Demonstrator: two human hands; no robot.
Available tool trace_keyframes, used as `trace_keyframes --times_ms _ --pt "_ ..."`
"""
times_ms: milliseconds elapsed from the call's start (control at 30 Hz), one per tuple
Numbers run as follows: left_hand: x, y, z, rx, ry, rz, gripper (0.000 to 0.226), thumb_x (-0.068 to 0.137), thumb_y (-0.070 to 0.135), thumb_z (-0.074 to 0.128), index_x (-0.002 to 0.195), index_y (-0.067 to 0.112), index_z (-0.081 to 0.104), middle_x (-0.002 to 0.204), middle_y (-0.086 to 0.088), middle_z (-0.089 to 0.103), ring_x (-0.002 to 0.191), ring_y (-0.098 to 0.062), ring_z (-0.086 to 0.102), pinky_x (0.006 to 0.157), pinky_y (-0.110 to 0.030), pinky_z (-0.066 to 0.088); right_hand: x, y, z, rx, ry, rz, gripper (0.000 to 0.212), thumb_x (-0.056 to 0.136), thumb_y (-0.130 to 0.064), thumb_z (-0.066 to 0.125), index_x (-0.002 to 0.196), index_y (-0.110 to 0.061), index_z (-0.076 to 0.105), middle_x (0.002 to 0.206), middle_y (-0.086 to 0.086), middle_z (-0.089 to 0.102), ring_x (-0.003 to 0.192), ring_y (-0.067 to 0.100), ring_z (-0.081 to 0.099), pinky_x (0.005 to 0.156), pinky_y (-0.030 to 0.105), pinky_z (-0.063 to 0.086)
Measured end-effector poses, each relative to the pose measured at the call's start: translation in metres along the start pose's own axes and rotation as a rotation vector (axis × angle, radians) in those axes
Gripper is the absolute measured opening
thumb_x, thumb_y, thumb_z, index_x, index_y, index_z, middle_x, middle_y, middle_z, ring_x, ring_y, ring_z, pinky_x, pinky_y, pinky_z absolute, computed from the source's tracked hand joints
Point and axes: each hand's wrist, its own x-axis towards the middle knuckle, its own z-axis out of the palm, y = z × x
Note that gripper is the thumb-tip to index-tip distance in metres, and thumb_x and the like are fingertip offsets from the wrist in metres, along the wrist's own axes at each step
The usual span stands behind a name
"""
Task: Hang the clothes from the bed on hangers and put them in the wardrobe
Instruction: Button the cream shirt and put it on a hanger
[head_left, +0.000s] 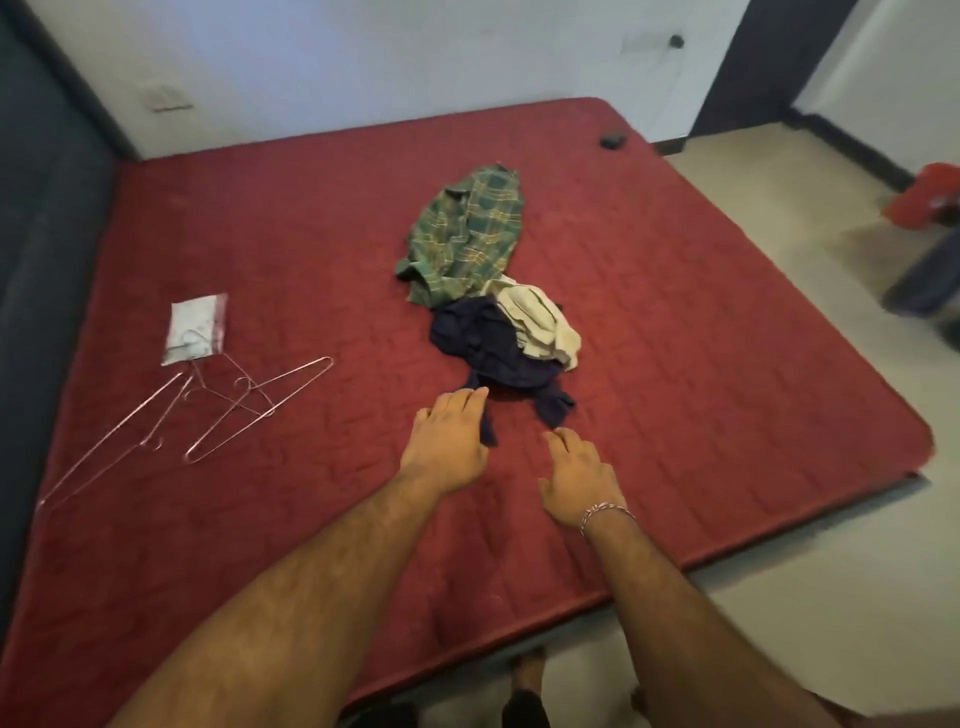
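Dim, even indoor light, with no glare and only faint shadows. The whole picture is soft; the red stool (922, 200) at right is smeared, and wide-angle distortion bends the mattress (727, 312) edges.

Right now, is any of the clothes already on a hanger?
No. The green shirt, navy garment and cream garment lie heaped on the bed, apart from the bare hangers.

Three crumpled garments (488, 291) and one clear plastic bag (195, 330) were counted on the red quilted mattress (727, 338); thin pink wire hangers (228, 410) numbered roughly three.
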Motion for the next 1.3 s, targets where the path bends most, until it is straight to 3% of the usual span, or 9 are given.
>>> trace_keyframes --times_ms 267,567,767,933,1100,1233,1300 --pt "0.032 -0.004 -0.014 0.001 0.044 -0.062 0.079 0.086 0.024 0.059 0.160 0.021 0.030 0.157 0.004 0.040 0.145 -0.022 0.036 0.111 -0.047 0.039 0.076 -0.002 -0.031 0.050 -0.057 -0.079 0.070 0.092 -0.032 0.062 0.155 -0.021 0.034 0.159 0.000 0.030 0.139 0.030 0.037 0.104 0.053 0.045" --pt "0.076 -0.001 -0.001 -0.027 -0.010 -0.067 0.081 0.088 0.019 0.059 0.161 0.020 0.025 0.161 0.000 0.035 0.148 -0.024 0.032 0.115 -0.048 0.036 0.124 0.017 -0.046 -0.001 -0.040 -0.106 0.069 0.091 -0.031 0.063 0.154 -0.019 0.036 0.156 0.000 0.035 0.136 0.029 0.041 0.102 0.052 0.048" --pt "0.120 0.008 0.000 -0.073 0.064 -0.065 0.079 0.086 0.020 0.059 0.160 0.022 0.030 0.161 0.001 0.038 0.147 -0.022 0.035 0.112 -0.048 0.041 0.219 0.038 -0.024 0.083 -0.061 0.003 0.061 0.088 -0.025 0.061 0.146 -0.012 0.043 0.149 0.007 0.041 0.133 0.033 0.041 0.099 0.050 0.046" --pt "0.160 0.000 -0.004 -0.067 0.079 -0.143 0.077 0.087 0.021 0.060 0.159 0.020 0.033 0.158 0.000 0.041 0.145 -0.024 0.038 0.112 -0.050 0.042 0.307 0.050 0.004 0.056 -0.104 -0.010 0.073 0.085 -0.030 0.066 0.150 -0.013 0.039 0.157 0.009 0.031 0.138 0.036 0.035 0.105 0.052 0.041" --pt "0.168 -0.006 0.014 -0.110 0.121 -0.195 0.077 0.085 0.023 0.060 0.157 0.021 0.036 0.154 0.002 0.044 0.142 -0.022 0.041 0.109 -0.048 0.045 0.363 0.066 0.010 -0.145 -0.232 -0.039 0.073 0.085 -0.038 0.062 0.153 -0.032 0.036 0.171 0.001 -0.002 0.148 0.031 0.016 0.115 0.051 0.029" --pt "0.157 -0.010 0.033 -0.153 0.090 -0.197 0.076 0.084 0.023 0.064 0.156 0.023 0.039 0.152 0.003 0.045 0.140 -0.021 0.043 0.108 -0.047 0.046 0.376 0.075 0.002 -0.208 -0.356 -0.121 0.053 0.086 -0.035 0.061 0.138 -0.045 0.058 0.172 -0.002 -0.004 0.149 0.030 0.016 0.115 0.051 0.025" --pt "0.155 -0.012 0.038 -0.186 0.097 -0.219 0.075 0.084 0.023 0.065 0.155 0.023 0.041 0.151 0.004 0.047 0.138 -0.021 0.045 0.107 -0.049 0.047 0.378 0.077 -0.001 -0.227 -0.363 -0.144 0.049 0.088 -0.038 0.061 0.136 -0.046 0.059 0.172 -0.004 -0.006 0.150 0.029 0.014 0.116 0.052 0.024"
